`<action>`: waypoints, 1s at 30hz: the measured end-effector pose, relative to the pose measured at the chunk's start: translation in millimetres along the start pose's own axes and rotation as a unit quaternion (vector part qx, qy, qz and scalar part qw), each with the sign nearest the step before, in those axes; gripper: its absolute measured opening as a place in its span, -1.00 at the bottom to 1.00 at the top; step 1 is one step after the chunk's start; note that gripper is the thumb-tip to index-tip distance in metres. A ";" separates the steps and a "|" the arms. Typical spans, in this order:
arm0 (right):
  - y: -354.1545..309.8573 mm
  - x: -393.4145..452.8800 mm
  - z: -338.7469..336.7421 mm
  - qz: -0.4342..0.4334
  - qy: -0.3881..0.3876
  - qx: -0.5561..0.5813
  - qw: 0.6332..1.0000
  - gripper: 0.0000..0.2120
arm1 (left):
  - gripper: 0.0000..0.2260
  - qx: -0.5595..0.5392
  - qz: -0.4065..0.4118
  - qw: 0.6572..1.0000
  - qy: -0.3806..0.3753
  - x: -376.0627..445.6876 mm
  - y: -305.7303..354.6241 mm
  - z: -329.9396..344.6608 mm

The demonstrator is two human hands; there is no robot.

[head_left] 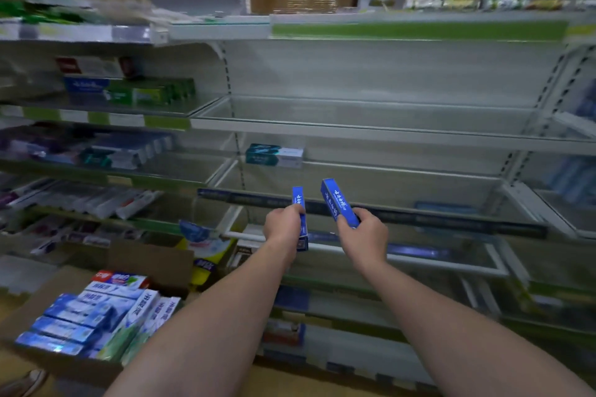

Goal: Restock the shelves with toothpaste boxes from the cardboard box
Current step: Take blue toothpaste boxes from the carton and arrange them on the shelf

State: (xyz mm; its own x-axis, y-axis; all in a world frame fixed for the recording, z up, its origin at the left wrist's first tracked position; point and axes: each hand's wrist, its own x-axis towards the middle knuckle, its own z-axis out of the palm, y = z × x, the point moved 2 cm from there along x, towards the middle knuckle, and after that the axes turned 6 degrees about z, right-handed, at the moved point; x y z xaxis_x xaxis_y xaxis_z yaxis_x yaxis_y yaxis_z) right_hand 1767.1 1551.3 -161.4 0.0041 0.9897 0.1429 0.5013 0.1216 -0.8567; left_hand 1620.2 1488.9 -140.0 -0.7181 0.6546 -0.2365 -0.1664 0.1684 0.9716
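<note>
Toothpaste boxes: left hand (283,222) grips one blue box (300,219), right hand (362,230) another (338,201), both before the shelf (371,209). Beyond the hands shelving holds little stock; the cardboard box (151,259), lower left, remains well filled. Restocking judged early.

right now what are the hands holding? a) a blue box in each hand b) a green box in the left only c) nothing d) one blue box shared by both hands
a: the left hand grips one blue box and the right hand grips another blue box, both raised before the shelf.
</note>
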 end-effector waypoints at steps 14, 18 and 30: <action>25.9 52.2 -17.4 0.054 0.023 -0.024 0.998 -0.82 | -0.82 0.055 0.012 0.997 -0.053 29.3 -3.0 68.4; 17.0 76.6 1.7 0.055 0.039 -0.070 0.995 -0.82 | -0.88 0.049 0.004 0.996 -0.076 69.6 2.1 75.1; 4.9 139.2 38.2 0.082 0.040 -0.188 0.978 -0.72 | -0.76 0.077 -0.030 0.987 -0.139 150.1 10.8 93.5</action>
State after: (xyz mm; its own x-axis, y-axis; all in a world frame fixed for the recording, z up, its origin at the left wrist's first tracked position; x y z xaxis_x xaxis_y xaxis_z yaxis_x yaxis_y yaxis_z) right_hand 1737.0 1692.5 -164.7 0.1706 0.9828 0.0700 0.7709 -0.0889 -0.6308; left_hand 1573.8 1657.9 -166.2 -0.4932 0.8131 -0.3091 -0.0825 0.3100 0.9471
